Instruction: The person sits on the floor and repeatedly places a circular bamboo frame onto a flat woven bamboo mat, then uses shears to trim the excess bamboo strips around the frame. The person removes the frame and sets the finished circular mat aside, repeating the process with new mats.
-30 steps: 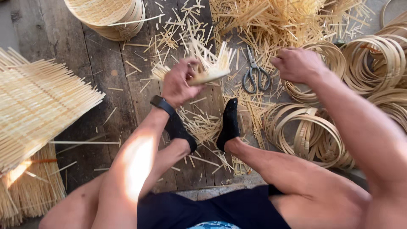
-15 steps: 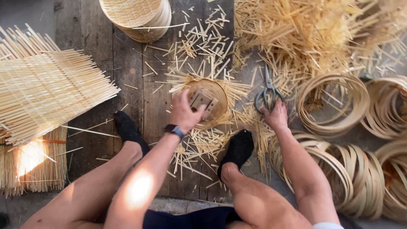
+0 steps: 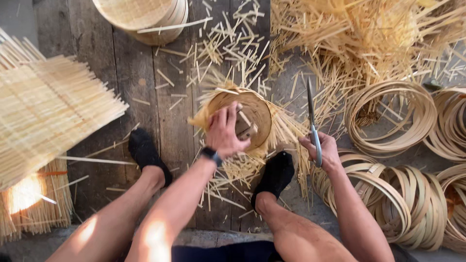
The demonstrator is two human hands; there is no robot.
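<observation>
— What lay at the far left of the floor?

— A woven bamboo mat (image 3: 48, 111) with loose strip ends, a bundle of strips (image 3: 34, 204) nearer, and farther off a finished round basket (image 3: 145, 17). The floor (image 3: 121, 82) was dark planks strewn with cut slivers.

— And the left hand?

— The left hand (image 3: 224, 132) was clenched on the half-made basket (image 3: 255, 109), which stood on its side between the two black-socked feet, middle of the scene; the fingers curled over its near rim and round base. Untrimmed strip ends (image 3: 286, 128) bristled around it.

— How would it handle?

— I judged it light and springy, stiff at the hooped rim, with thin ends that could snap or prick. The rim or base looked the safest hold.

— The right hand?

— The right hand (image 3: 323, 150) gripped the handles of the scissors (image 3: 312, 119), blades pointing away, just right of the basket. Beyond lay bamboo hoops (image 3: 388, 116) and a heap of offcuts (image 3: 369, 34).
</observation>
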